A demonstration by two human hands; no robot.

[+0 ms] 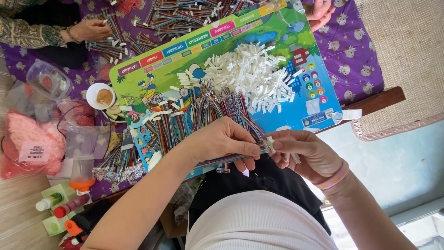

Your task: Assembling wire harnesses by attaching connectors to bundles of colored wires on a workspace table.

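Observation:
My left hand (222,141) is shut on a flat bundle of multicoloured wires (217,159), pinching its end between thumb and fingers. My right hand (307,155) holds a small white plastic connector (270,143) right against that wire end. A second white piece (295,158) sticks out under its fingers. Both hands hover above my lap, at the near edge of a colourful picture board (259,28). On the board lie a heap of white connectors (249,76) and many loose wire bundles (217,106).
Another person's hand (90,30) rests on more wire bundles (185,14) at the top left, and a further hand (319,9) shows at the top edge. A small bowl (104,96), a clear container (48,81), a pink bag (27,143) and bottles (69,206) stand left. A woven mat (407,60) lies right.

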